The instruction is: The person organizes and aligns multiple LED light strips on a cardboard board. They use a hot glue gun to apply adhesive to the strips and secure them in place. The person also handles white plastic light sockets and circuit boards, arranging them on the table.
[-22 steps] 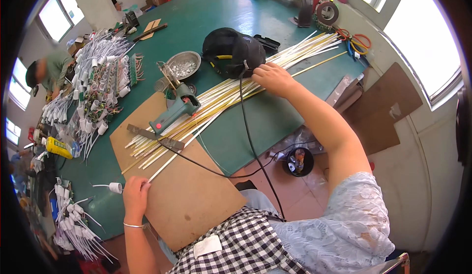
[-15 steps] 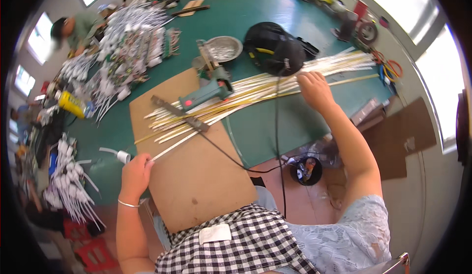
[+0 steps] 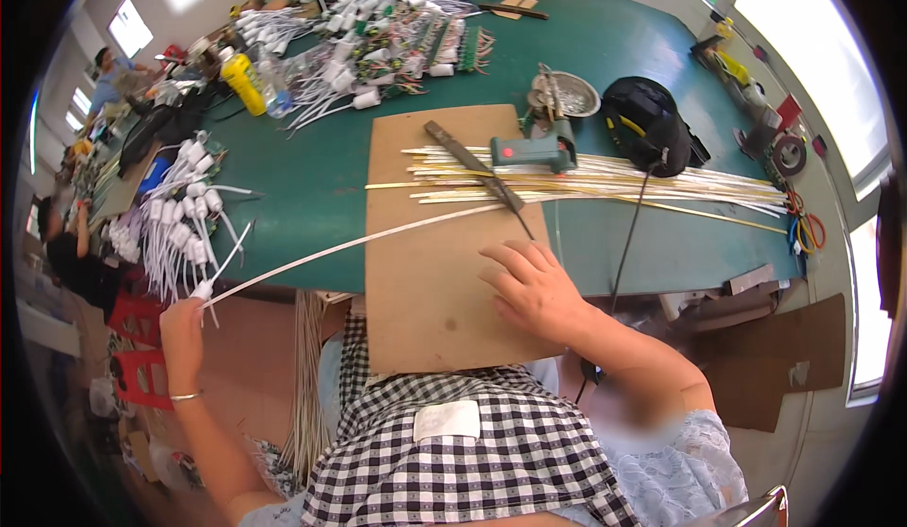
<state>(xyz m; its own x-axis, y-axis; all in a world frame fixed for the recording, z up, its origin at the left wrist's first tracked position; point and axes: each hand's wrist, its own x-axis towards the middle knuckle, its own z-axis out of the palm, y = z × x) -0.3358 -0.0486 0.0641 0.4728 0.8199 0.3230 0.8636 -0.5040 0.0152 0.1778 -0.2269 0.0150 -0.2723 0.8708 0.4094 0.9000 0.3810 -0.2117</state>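
Observation:
My left hand [image 3: 181, 336], out to the left beyond the table edge, is closed on one end of a long thin pale strip [image 3: 331, 246]. At its fingertips a small white cylindrical piece [image 3: 202, 291] with pale leads shows; the fingers hide part of it. The strip runs right, in a slight bow, to a bundle of white and yellowish strips [image 3: 605, 179]. My right hand [image 3: 537, 291] is open, fingers spread and bent, over the brown cardboard sheet [image 3: 416, 310]. A dark flat bar [image 3: 472, 165] lies across the bundle's left part. On the strips rests a green glue gun [image 3: 529, 154].
Several white cylindrical pieces with leads [image 3: 184, 220] hang at the table's left edge. A larger heap [image 3: 397, 45] lies farther back, near a yellow bottle [image 3: 243, 81]. A metal bowl [image 3: 578, 94], a black cap-like bag [image 3: 647, 125] and scissors [image 3: 809, 232] are toward the right.
My left hand has moved left and drawn the strip out from the bundle. My right hand has left the strips and come over the cardboard, opening. The view has turned left.

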